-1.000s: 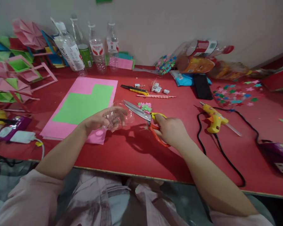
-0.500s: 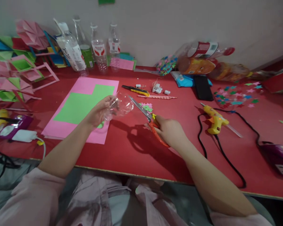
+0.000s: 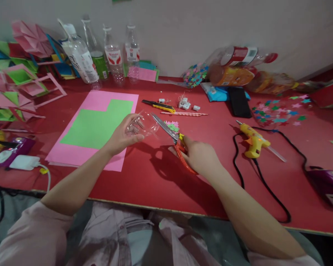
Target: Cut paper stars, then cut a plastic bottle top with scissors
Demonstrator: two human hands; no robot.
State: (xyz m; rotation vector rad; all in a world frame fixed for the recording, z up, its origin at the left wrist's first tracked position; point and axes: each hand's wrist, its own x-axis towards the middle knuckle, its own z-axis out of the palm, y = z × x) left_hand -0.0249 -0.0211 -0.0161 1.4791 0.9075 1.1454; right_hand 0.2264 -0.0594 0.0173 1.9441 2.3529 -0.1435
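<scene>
My left hand (image 3: 124,136) is closed round a piece of clear plastic that looks like a cut bottle part (image 3: 144,125), held above the table. In my right hand (image 3: 201,153) are scissors (image 3: 166,129) with orange and yellow handles. Their blades point up and left, with the tips at the right side of the clear plastic. Whether the blades touch the plastic I cannot tell. Small pink and green paper stars (image 3: 172,126) lie just beyond the blades. Green paper (image 3: 91,123) rests on pink sheets (image 3: 111,162) beneath and behind my left hand.
A box cutter (image 3: 163,106) and a striped stick (image 3: 183,114) lie ahead. Clear bottles (image 3: 115,59) stand by the wall. To the right are a yellow glue gun (image 3: 254,142) with a looping black cord, a phone (image 3: 239,102) and star-covered plastic (image 3: 280,111). Folded paper shapes (image 3: 24,77) fill the left.
The clear plastic has turned in my left hand, and my thumb now shows along its lower edge. My right hand and the scissors have barely moved. The view has shifted slightly.
</scene>
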